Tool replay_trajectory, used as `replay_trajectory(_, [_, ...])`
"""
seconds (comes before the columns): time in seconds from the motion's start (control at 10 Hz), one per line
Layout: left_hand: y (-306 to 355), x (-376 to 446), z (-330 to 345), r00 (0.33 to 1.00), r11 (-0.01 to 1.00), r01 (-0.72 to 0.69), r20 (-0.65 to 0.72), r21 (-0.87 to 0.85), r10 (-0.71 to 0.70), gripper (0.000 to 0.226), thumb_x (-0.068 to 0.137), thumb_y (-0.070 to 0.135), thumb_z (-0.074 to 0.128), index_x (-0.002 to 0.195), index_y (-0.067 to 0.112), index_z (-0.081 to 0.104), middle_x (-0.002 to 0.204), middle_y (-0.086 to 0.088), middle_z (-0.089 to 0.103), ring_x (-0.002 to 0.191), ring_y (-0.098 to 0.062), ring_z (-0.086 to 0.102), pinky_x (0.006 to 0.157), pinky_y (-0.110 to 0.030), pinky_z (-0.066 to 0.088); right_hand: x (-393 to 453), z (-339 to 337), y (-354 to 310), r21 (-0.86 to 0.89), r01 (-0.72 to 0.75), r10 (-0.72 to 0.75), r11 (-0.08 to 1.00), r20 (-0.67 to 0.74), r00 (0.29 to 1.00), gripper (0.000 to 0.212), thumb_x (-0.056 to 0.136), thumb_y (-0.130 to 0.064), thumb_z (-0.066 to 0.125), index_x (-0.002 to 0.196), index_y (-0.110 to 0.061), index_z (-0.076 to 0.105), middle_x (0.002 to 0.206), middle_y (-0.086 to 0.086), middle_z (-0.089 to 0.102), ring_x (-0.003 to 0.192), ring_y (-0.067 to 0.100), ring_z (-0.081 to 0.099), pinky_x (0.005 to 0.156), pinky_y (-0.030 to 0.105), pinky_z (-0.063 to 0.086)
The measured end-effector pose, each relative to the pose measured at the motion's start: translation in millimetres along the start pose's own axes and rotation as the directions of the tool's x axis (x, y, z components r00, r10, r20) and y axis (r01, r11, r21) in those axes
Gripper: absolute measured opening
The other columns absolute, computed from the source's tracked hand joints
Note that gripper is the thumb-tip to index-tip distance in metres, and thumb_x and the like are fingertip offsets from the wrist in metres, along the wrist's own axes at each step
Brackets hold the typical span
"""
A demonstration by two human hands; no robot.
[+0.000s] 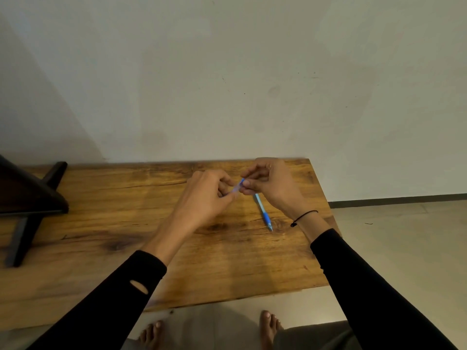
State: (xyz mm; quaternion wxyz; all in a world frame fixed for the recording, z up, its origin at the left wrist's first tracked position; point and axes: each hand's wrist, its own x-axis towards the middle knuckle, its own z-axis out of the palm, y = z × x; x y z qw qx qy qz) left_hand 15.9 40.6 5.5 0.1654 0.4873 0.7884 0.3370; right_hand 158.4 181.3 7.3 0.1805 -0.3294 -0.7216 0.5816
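The left hand and the right hand were close together above the far part of the wooden table, nearer its right edge than its left. Between them was a small piece that looked partly clear and partly blue. It was blurry, so I could not tell just what it was. Both hands held it. The fingers of the left hand were curled and pinched one end. The thumb and fingers of the right hand pinched the other end. The small piece was up in the air, not on the table.

A blue pen lay flat on the table, just below the right hand and near the right edge. Its tip pointed toward the near right corner. No hand touched it.

A thin black string was tied round the right wrist. Both arms wore black sleeves. A dark stand with crossed legs sat at the left edge of the table. Two bare feet showed on the floor past the near edge.
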Motion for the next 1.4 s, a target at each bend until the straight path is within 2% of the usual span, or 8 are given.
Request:
replay_trajectory(0.2, [-7,8,8,0.927,0.829,0.375,0.145,-0.415,-0.346,0.014,0.087,0.020,0.092,0.090,0.012,0.081,0.069,-0.007,0.082,0.068,-0.023,0.083,0.076,-0.050,0.071,-7,17,-7,-0.441,0.119,-0.043,0.889,0.179,0.983,0.075,0.077,-0.022,0.096,0.143,-0.015,0.061,0.126,-0.004,0.066,0.107,0.010,0.070,0.088,0.026,0.061])
replay_trajectory(0.4, [-7,7,19,0.888,0.765,0.459,0.219,-0.452,-0.403,0.012,0.095,0.016,0.084,0.096,0.004,0.081,0.076,-0.013,0.081,0.070,-0.024,0.079,0.082,-0.055,0.069,-12,24,8,-0.790,0.234,-0.159,0.567,0.173,0.972,0.081,0.070,-0.052,0.083,0.142,-0.023,0.058,0.134,0.000,0.048,0.126,0.026,0.042,0.100,0.043,0.044])
replay_trajectory(0.5, [-17,6,15,0.955,0.961,0.278,0.109,0.003,-0.277,0.016,0.097,0.032,0.078,0.100,0.018,0.084,0.081,0.004,0.081,0.080,-0.016,0.079,0.074,-0.037,0.066,-14,27,22,-0.888,0.259,-0.082,0.379,0.246,0.966,0.078,0.068,-0.058,0.078,0.135,-0.023,0.060,0.137,0.003,0.043,0.128,0.031,0.033,0.097,0.050,0.033])
replay_trajectory(0.6, [-24,1,12,0.991,0.945,0.108,0.040,0.309,-0.127,0.018,0.098,0.039,0.074,0.109,0.026,0.078,0.102,0.006,0.079,0.100,-0.018,0.076,0.084,-0.036,0.061,-14,31,39,-0.908,0.283,-0.062,0.308,0.278,0.959,0.073,0.070,-0.058,0.082,0.132,-0.023,0.062,0.136,0.004,0.042,0.127,0.030,0.030,0.092,0.050,0.029])
replay_trajectory(0.8, [-30,-9,26,0.998,0.887,-0.006,0.058,0.461,-0.023,0.030,0.102,0.042,0.066,0.127,0.025,0.067,0.133,0.000,0.064,0.125,-0.025,0.063,0.090,-0.038,0.049,-5,28,49,-0.890,0.302,-0.032,0.343,0.310,0.950,0.091,0.064,-0.072,0.084,0.139,-0.029,0.054,0.133,-0.005,0.040,0.124,0.020,0.027,0.088,0.045,0.021])
replay_trajectory(0.9, [-39,-20,31,0.999,0.866,-0.026,0.032,0.499,0.012,0.030,0.105,0.043,0.060,0.129,0.026,0.066,0.132,0.003,0.063,0.119,-0.022,0.064,0.091,-0.040,0.056,-7,29,51,-0.888,0.291,-0.047,0.355,0.294,0.955,0.090,0.064,-0.070,0.084,0.138,-0.029,0.053,0.132,-0.007,0.040,0.123,0.018,0.030,0.090,0.047,0.023])
replay_trajectory(1.2, [-41,-38,39,0.998,0.890,0.056,-0.012,0.452,-0.057,0.033,0.104,0.022,0.064,0.136,0.018,0.073,0.142,-0.001,0.072,0.122,-0.024,0.072,0.090,-0.041,0.062,-17,41,28,-0.926,0.263,0.036,0.270,0.283,0.959,0.077,0.066,-0.047,0.089,0.129,-0.018,0.053,0.132,-0.002,0.046,0.130,0.023,0.042,0.100,0.060,0.028])
replay_trajectory(1.4, [26,-27,-31,0.988,0.913,0.155,-0.045,0.378,-0.149,0.021,0.097,0.025,0.063,0.112,0.015,0.073,0.102,-0.006,0.075,0.088,-0.033,0.075,0.067,-0.041,0.059,-37,19,-41,-0.903,0.065,0.069,0.424,0.104,0.992,0.088,0.087,-0.045,0.078,0.160,-0.025,0.034,0.156,-0.004,0.044,0.147,0.022,0.040,0.110,0.057,0.026])
